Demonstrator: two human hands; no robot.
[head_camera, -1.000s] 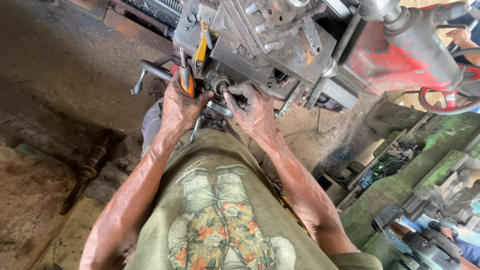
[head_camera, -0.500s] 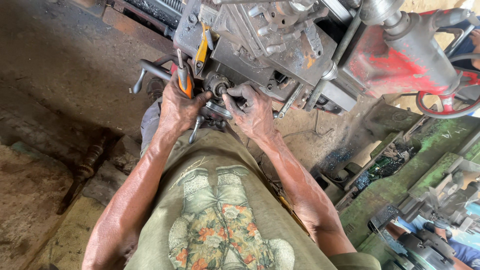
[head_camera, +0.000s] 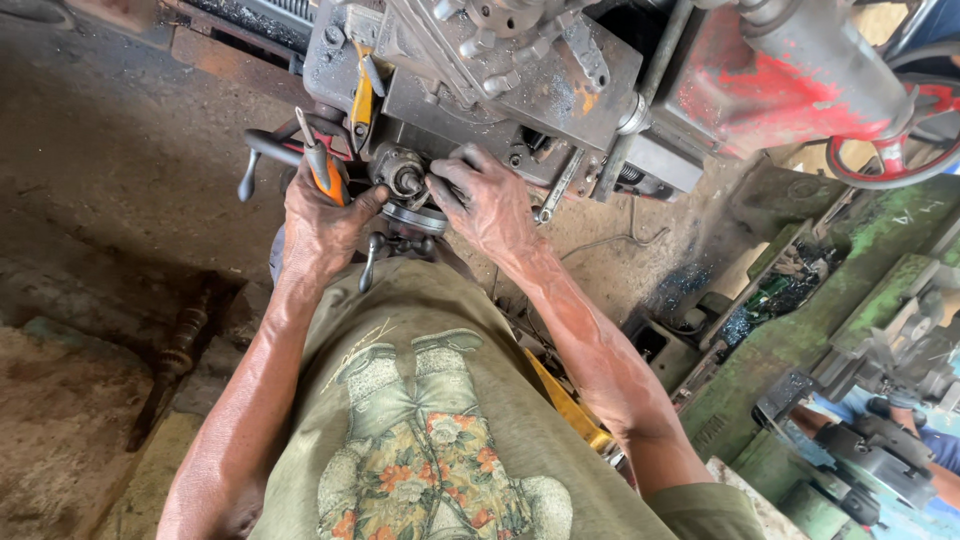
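- A gritty, oil-dark concrete floor (head_camera: 110, 170) lies under a heavy grey metal lathe (head_camera: 520, 90), its cast faces scuffed, greasy and spotted with rust.
- To the right of the lathe's grey block sits a red-painted housing (head_camera: 780, 80), chipped and stained; further right stands a green machine body (head_camera: 800, 370).
- On the lathe's front face is a small round metal hub (head_camera: 405, 178), ringed and grimy, with a flat steel disc just below it.
- The left hand (head_camera: 325, 215) is closed around a tool with an orange handle (head_camera: 325, 175), whose steel tip points up and away, just left of the hub.
- The right hand (head_camera: 485, 200), blackened with grease, is curled with its fingertips (head_camera: 440, 185) pressed to the hub's right side; whether it pinches a small part cannot be told.
- A slim steel crank lever (head_camera: 265, 150) with a rounded knob juts out left of the hub.
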